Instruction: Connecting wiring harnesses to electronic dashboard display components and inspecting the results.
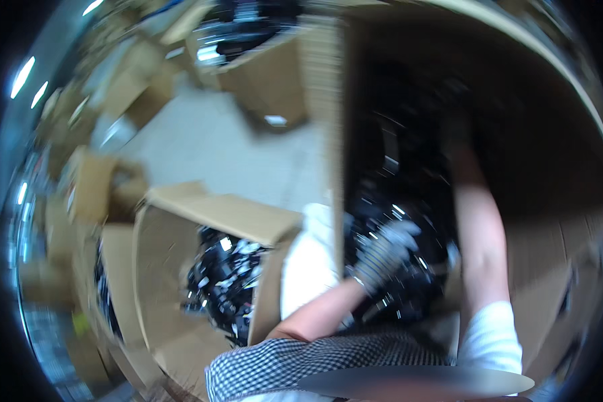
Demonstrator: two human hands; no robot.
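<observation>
My left hand (387, 253), in a grey striped glove, is over the near part of a pile of shiny black parts (415, 281) inside a large, deep cardboard box (543, 234). Its fingers look spread, though motion smears them, and I see nothing held in them. Deeper in the same box, my right hand (457, 127) reaches to the far, dark part of the pile. Shadow and blur hide its fingers and anything they might hold. The parts are glossy and tangled; their exact kind cannot be made out.
Left of the large box stands an open carton (211, 208) with more glossy black pieces (228, 281). A white wrapped bundle (310, 268) sits between the two. Another filled carton (268, 74) is farther off on the grey floor (208, 141). Several cartons (90, 187) line the left.
</observation>
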